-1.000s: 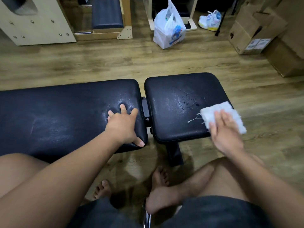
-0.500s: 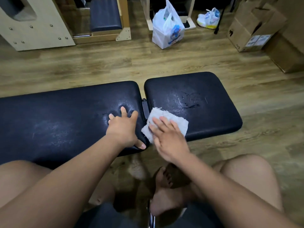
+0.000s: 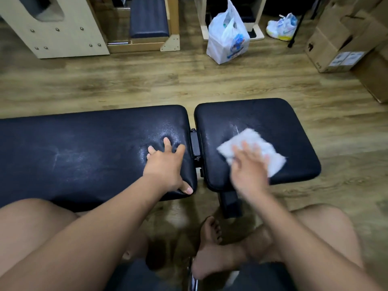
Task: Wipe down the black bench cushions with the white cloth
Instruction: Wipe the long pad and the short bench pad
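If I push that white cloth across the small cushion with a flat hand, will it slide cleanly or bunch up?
Probably floppy: the white cloth lies flat and limp under the right hand, so its uncovered corner may fold or bunch. It looks light, and the small cushion looks smooth and glossy, so it should slide easily under light pressure.

The right hand (image 3: 248,164), at lower centre right, is blurred, so the outlines of its fingers (image 3: 245,150) cannot be traced exactly. The white cloth (image 3: 276,161) beneath it is smeared as well, and its near left part is covered by those fingers. The long cushion (image 3: 84,152) is cut off by the left edge of the frame, and its near side is hidden behind a thigh (image 3: 31,223) and a forearm (image 3: 117,206). The cardboard boxes (image 3: 336,43) are cropped at the upper right. The print on the plastic bag (image 3: 227,38) and the box labels (image 3: 346,58) cannot be read.
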The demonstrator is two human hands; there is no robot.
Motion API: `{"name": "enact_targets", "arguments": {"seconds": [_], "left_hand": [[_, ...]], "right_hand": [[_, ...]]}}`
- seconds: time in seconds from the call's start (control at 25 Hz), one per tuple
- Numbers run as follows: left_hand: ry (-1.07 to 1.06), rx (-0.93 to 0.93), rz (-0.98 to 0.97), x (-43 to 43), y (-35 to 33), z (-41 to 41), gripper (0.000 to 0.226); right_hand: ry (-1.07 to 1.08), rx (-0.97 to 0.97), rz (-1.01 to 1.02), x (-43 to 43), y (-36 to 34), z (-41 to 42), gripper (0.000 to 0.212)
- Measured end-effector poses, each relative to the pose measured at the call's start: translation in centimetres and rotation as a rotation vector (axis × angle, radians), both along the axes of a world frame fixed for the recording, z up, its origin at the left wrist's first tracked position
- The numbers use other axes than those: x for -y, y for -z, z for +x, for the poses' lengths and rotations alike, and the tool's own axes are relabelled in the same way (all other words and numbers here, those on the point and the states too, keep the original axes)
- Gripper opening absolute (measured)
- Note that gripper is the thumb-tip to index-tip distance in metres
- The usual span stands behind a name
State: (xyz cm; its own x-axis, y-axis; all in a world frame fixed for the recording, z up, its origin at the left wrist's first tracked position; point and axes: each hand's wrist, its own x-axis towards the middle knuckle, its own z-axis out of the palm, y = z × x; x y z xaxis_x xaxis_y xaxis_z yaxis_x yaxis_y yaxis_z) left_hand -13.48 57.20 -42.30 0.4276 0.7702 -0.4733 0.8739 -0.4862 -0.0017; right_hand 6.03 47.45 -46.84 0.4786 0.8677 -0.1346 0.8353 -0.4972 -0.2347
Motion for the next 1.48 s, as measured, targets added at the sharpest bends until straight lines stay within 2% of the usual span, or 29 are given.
{"name": "enact_targets", "arguments": {"seconds": [0.08, 0.16, 0.2, 0.28, 0.4, 0.48, 0.52, 0.6, 0.76, 0.84, 0.88, 1.08, 1.16, 1.24, 1.32, 1.48], "left_hand": [[-0.008, 0.006, -0.017, 0.1, 0.0, -0.1, 0.115], [-0.015, 0.005, -0.030, 0.3, -0.2, -0.1, 0.118], [-0.015, -0.002, -0.034, 0.3, -0.3, 0.0, 0.119], [-0.012, -0.007, -0.020, 0.5, -0.5, 0.1, 0.120], [-0.001, -0.020, -0.008, 0.4, -0.4, 0.2, 0.119], [0.007, -0.037, -0.004, 0.3, -0.3, 0.4, 0.119], [0.007, -0.042, -0.006, 0.2, -0.3, 0.6, 0.119], [0.001, -0.045, -0.019, 0.1, -0.4, 0.8, 0.119], [-0.016, -0.035, -0.055, 0.0, -0.6, 0.7, 0.114], [-0.033, -0.026, -0.065, 0.1, -0.7, 0.7, 0.112], [-0.039, -0.024, -0.075, 0.1, -0.7, 0.7, 0.112], [-0.041, -0.028, -0.066, 0.2, -0.6, 0.9, 0.115], [-0.045, -0.030, -0.075, 0.0, -0.5, 1.1, 0.116], [-0.051, -0.027, -0.079, -0.1, -0.5, 1.0, 0.116], [-0.051, -0.012, -0.078, 0.0, -0.6, 1.0, 0.113], [-0.044, 0.018, -0.063, 0.2, -0.2, 0.5, 0.114]], "right_hand": [[-0.248, 0.017, -0.020, -0.9, -0.2, -5.6, 0.056], [-0.425, 0.030, -0.021, -1.0, -0.5, -5.3, 0.051], [-0.435, 0.040, -0.006, -0.5, -0.4, -3.3, 0.051], [-0.283, 0.070, 0.006, 1.2, 0.4, 2.9, 0.053], [0.090, 0.101, -0.047, 3.6, 0.1, 13.8, 0.059], [0.241, 0.052, -0.082, 3.7, -1.1, 16.0, 0.055], [0.251, 0.051, -0.062, 3.3, -1.3, 14.8, 0.055], [0.126, 0.089, -0.032, 2.2, -0.8, 8.8, 0.057], [-0.262, -0.004, 0.010, -1.7, -0.7, -4.2, 0.057], [-0.431, -0.024, -0.001, -2.7, -1.0, -4.4, 0.050], [-0.437, -0.011, 0.002, -2.3, -0.7, -2.7, 0.049], [0.060, 0.146, 0.006, 3.3, 0.9, 12.1, 0.071], [0.209, 0.067, -0.057, 2.4, 0.7, 16.5, 0.065], [0.351, -0.132, -0.113, 0.0, 0.1, 18.7, 0.057], [0.409, -0.216, -0.121, -0.7, -1.2, 18.8, 0.055], [0.303, -0.075, -0.055, 4.6, -1.2, 15.9, 0.048]]}}
